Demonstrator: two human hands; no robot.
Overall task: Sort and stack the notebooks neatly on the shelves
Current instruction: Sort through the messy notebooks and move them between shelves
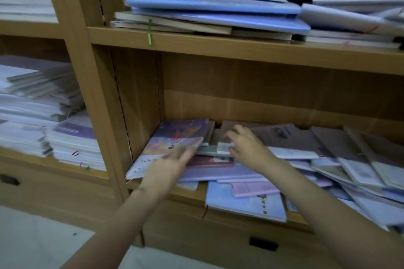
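A jumble of notebooks (306, 166) lies across the lower wooden shelf (192, 197). At its left end a purple illustrated notebook (175, 135) leans against the shelf's side wall. My left hand (168, 166) lies on its lower part, fingers stretched out flat. My right hand (247, 144) reaches over the pile beside it, fingers curled over a small grey-white notebook (220, 148); the frame is blurred. A light blue notebook (244, 203) overhangs the shelf's front edge.
The upper shelf (218, 46) carries an uneven stack of blue and beige notebooks (207, 11). The neighbouring bay on the left holds tall stacks of white and purple booklets (43, 116). Drawers with dark handles (263, 243) sit below the shelves.
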